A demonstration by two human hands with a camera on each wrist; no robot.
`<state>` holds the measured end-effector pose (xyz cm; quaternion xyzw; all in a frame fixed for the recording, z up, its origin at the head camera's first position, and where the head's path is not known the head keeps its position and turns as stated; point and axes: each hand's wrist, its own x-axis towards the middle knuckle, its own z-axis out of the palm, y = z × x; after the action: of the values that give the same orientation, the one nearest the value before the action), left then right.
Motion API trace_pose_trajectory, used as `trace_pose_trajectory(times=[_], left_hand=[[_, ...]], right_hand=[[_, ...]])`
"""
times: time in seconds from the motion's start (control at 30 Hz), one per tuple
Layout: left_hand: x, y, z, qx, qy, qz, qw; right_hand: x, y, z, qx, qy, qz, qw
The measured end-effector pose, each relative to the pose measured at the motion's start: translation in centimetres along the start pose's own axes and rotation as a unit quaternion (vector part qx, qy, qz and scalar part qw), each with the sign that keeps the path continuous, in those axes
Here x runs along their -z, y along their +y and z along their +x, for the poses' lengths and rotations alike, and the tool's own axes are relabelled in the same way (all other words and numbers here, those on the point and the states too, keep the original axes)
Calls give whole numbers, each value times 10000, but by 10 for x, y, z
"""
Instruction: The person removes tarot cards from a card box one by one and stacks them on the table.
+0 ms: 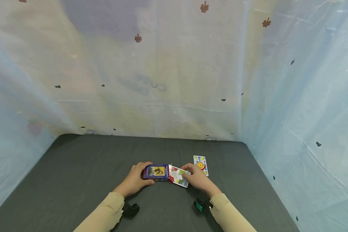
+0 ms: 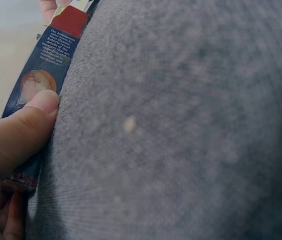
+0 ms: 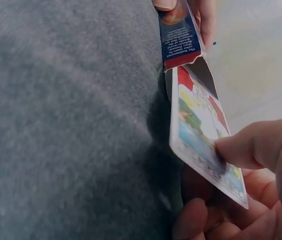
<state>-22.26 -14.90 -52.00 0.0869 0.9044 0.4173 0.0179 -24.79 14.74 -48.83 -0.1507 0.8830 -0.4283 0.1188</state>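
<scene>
My left hand point(image 1: 135, 180) holds a dark blue card box point(image 1: 157, 171) lying on the table, with its thumb along the near side and its fingers at the far side. The box's open end faces right, and red flaps point(image 2: 70, 21) show there in the left wrist view. My right hand point(image 1: 198, 178) pinches a colourful illustrated card point(image 3: 196, 122) between the thumb on top and fingers beneath. The card slants out from the box's open end, its inner edge right at the opening. Another card point(image 1: 201, 165) with a round red and yellow design lies just beyond the right hand.
A dark grey cloth point(image 1: 75, 193) covers the table. Translucent plastic sheeting point(image 1: 174, 80) with small leaf marks hangs along the back and both sides. Black bands, one point(image 1: 130, 210) at the left wrist and one point(image 1: 201, 204) at the right, hang by the sleeves.
</scene>
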Motion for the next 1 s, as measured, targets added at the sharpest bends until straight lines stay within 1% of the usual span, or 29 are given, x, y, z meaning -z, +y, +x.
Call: trace_pose_trajectory(times=[0.13,0.27,0.33,0.43,0.53,0.67,0.8,0.87,0.93,1.0], left_hand=[[1,1,-1,22,-9,0,10000],[1,0,-1,0,6,-13,10000],[1,0,0,-3,1,-11,10000],[0,0,0,-4,-8,-18,10000],[1,1,0,-11,11,-25,10000],[0,1,0,0,25,3,10000],[0,1,0,-20,26,12,10000],[0,1,0,-57,29,14,10000],[0,1,0,-101,28,20,9999],[0,2,0,-112,1,18,9999]], right_hand=[[2,-1,-3,19,-77,-179,9998],[5,-2,-5,75,-196,-183,9996],[7,-2,-6,108,-182,-195,9996],[9,-1,-7,126,-17,-207,9997],[11,2,-7,96,342,-176,9992],[16,8,-5,-99,960,273,9950],[25,16,-3,-405,1657,804,9821],[30,21,-3,-565,1963,940,9744],[34,26,-3,-685,2201,1032,9676],[38,30,-4,-804,2333,1123,9625]])
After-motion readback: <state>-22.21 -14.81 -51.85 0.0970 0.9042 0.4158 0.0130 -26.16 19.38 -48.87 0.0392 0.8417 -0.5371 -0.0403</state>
